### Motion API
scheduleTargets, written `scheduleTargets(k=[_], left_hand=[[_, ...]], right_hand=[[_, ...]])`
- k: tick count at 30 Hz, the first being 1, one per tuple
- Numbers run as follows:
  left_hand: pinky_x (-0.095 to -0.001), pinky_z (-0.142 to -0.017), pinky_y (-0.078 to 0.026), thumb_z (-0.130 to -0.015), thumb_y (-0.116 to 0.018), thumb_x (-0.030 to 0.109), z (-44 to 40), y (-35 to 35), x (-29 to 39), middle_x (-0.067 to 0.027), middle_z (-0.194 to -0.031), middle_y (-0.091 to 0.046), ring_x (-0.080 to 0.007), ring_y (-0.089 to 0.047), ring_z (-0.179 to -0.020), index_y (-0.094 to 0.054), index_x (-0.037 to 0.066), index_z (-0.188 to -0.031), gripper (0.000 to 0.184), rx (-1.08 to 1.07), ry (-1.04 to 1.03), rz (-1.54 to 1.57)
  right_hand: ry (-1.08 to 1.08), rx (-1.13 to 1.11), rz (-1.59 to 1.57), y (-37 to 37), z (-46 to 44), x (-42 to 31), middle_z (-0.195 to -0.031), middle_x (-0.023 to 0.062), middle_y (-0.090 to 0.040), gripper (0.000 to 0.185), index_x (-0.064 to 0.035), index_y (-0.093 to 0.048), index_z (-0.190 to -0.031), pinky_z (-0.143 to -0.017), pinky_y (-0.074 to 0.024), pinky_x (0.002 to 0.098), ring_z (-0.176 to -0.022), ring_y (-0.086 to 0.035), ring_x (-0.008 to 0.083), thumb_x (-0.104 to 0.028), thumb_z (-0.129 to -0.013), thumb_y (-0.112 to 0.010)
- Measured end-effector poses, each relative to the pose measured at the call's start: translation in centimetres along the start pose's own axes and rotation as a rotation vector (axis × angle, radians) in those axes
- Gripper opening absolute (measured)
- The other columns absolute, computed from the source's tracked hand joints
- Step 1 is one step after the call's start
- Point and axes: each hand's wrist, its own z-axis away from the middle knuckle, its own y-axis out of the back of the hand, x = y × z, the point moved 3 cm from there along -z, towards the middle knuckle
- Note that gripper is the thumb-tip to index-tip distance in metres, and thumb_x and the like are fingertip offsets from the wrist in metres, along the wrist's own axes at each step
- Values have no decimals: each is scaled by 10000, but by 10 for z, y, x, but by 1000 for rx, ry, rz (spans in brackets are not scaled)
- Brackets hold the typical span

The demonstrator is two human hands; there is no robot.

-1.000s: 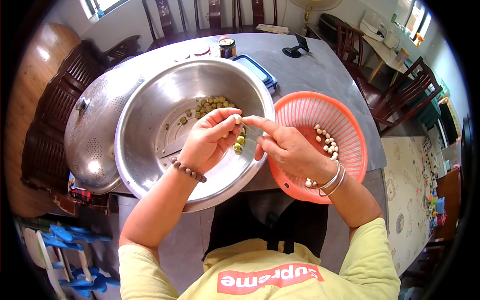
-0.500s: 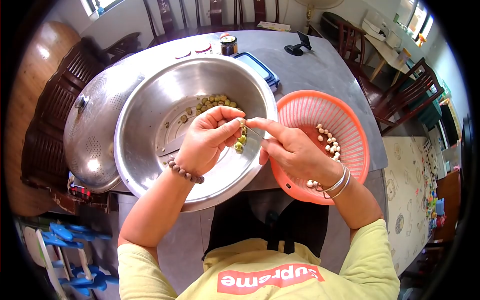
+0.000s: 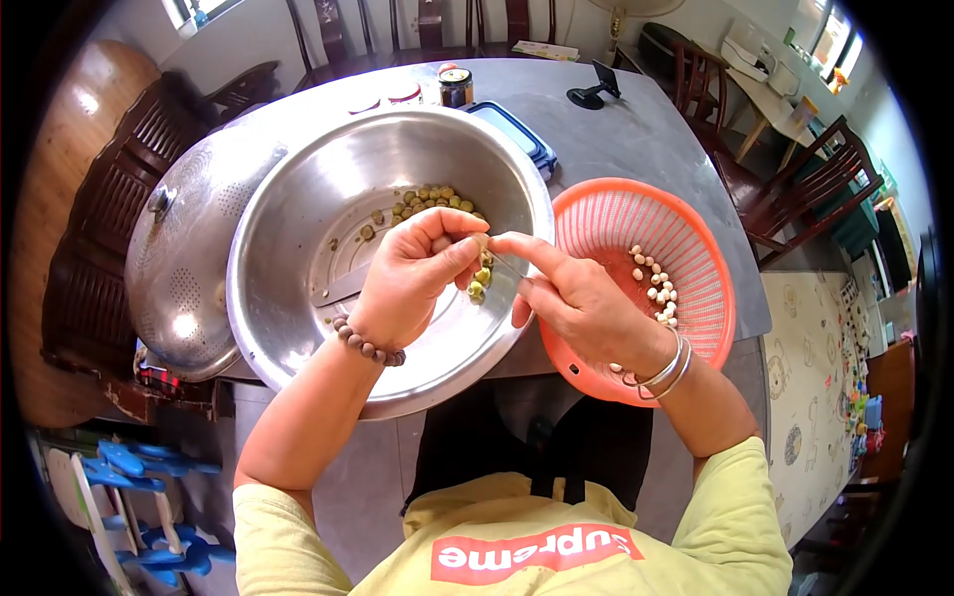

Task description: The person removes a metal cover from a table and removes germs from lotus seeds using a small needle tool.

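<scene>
Over the right part of a large steel bowl [image 3: 328, 139], my left hand [image 3: 422, 263] pinches a small pale seed [image 3: 481, 240] between thumb and fingers. My right hand [image 3: 576, 298] is closed on a thin needle-like tool [image 3: 509, 265], its tip at the seed and its index finger nearly touching my left fingertips. Several green and brown pods [image 3: 427, 201] lie in the bowl, with a flat knife-like blade [image 3: 343, 288]. Below and beyond my right hand stands an orange basket [image 3: 696, 214] holding several white seeds [image 3: 656, 278].
A perforated steel lid [image 3: 189, 248] leans left of the bowl. Behind the bowl are a dark jar [image 3: 456, 87], a blue-rimmed container [image 3: 512, 134] and a black stand [image 3: 593, 89] on the grey table [image 3: 656, 139]. Wooden chairs surround the table.
My left fingers have closed further over the seed, which shows less than before. My right hand has shifted very slightly, still holding the thin tool.
</scene>
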Motion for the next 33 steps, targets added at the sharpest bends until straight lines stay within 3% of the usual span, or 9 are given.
scheduleTargets(k=[14,22,26,32,33], left_hand=[[-192,-597,-441,-852,-542,53,2,1,1,-50,-791,-581,-78,-528,-680,-556,-16,-975,142,39,-1,-21],[-202,-617,-449,-850,-548,61,0,-1,-2,-53,-810,-587,-86,-536,-691,-558,-12,-985,154,4,50,28],[-205,-650,-461,-858,-535,67,-2,-2,1,-57,-861,-593,-94,-551,-734,-551,-5,-1034,190,40,34,93],[-188,-608,-446,-844,-565,84,1,-8,-4,-37,-794,-596,-78,-551,-686,-546,2,-1034,208,113,46,231],[-187,-639,-454,-865,-525,71,1,-7,-3,-39,-849,-596,-81,-555,-720,-542,9,-1052,197,76,27,212]], right_hand=[[31,79,113,-8,0,-1,-640,118,-593,364,-27,-414,-1209,-594,-482,325,-613,-617,235,-67,-848,-430],[137,179,280,-11,-3,-1,-657,214,-566,300,-19,-419,-1128,-550,-454,420,-643,-583,364,-58,-833,-460],[154,214,257,-7,-6,-10,-660,192,-581,299,-19,-418,-1136,-555,-465,395,-643,-603,333,-64,-842,-454],[110,188,141,-9,-1,-6,-704,140,-621,354,-29,-393,-1206,-607,-485,305,-689,-643,243,-81,-861,-453],[130,191,137,-9,-1,-6,-711,139,-622,362,-31,-397,-1215,-612,-485,299,-693,-644,240,-80,-861,-454]])
